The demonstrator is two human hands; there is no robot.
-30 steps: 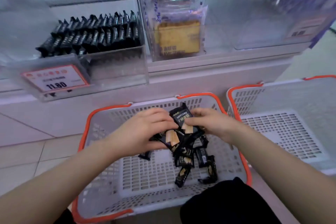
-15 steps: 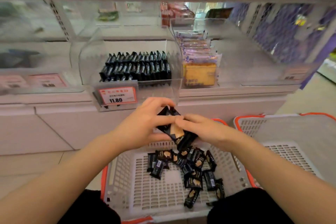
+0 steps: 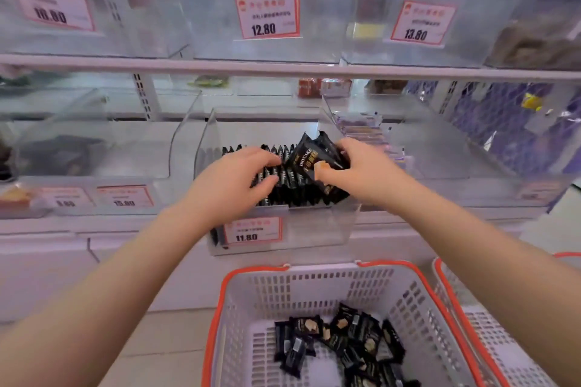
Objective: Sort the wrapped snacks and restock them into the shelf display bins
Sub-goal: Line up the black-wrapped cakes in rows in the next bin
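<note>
Both hands have risen from above the basket to the clear display bin (image 3: 314, 229) on the lower shelf, carrying the black snack packets with them.

Largest first: the shelving shows two tiers — an upper row of clear bins with three readable price tags (18.80, 12.80, 13.80) and the lower row where the work is. Two white baskets with orange rims stand on the floor: the near basket (image 3: 314, 289) in full view below the bin, and a second basket (image 3: 471, 324) cut off at the right edge. The display bin carries a price tag (image 3: 252, 230) reading 11.80.

Inside the bin, a row of black packets (image 3: 289, 179) stands upright on edge; too tightly packed and too covered by the hands to count. The right hand (image 3: 361, 173) grips a small bunch of packets (image 3: 317, 157) between thumb and curled fingers at the right end of the row; at least two show, one lettered DRYCAKE. The left hand (image 3: 232, 182) rests on the row, fingers bent down among the packets; whether it pinches one cannot be told.

Loose packets (image 3: 342, 342) lie heaped in the near basket — roughly a dozen, the lowest cut off by the frame. Goods in neighbouring bins are blurred beyond naming.
</note>
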